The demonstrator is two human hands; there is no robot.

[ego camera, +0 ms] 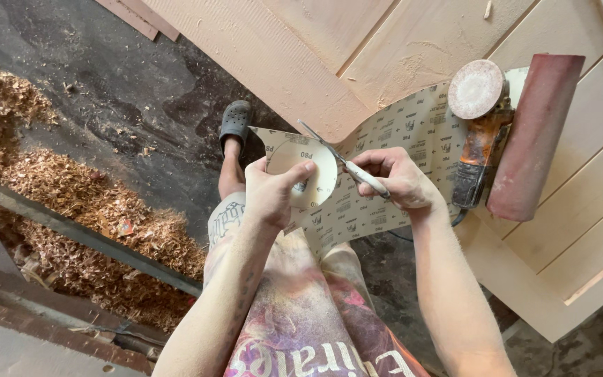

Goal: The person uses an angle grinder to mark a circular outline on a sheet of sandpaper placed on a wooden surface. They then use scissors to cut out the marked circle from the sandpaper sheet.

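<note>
Left hand (pixel 268 192) pinching round disc template (pixel 303 173) against sandpaper sheet (pixel 385 150), out past edge of wooden door panel (pixel 357 49). Right hand (pixel 393 180) closed around scissors (pixel 340 160) mid-cut. Template could slide, sheet's unsupported, so I'd guess wonky circle. Thumb's close to blades too.

The person wears a sleeveless top (pixel 315 335) in mottled pink and purple with pale lettering, a dark grey clog (pixel 236 122), and a dark tattoo (pixel 225 220) above the knee.

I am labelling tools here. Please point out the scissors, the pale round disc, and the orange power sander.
White-handled scissors (pixel 357 172), head view, handle.
Pale round disc (pixel 319 167), head view, face.
Orange power sander (pixel 481 143), head view, body.
</note>
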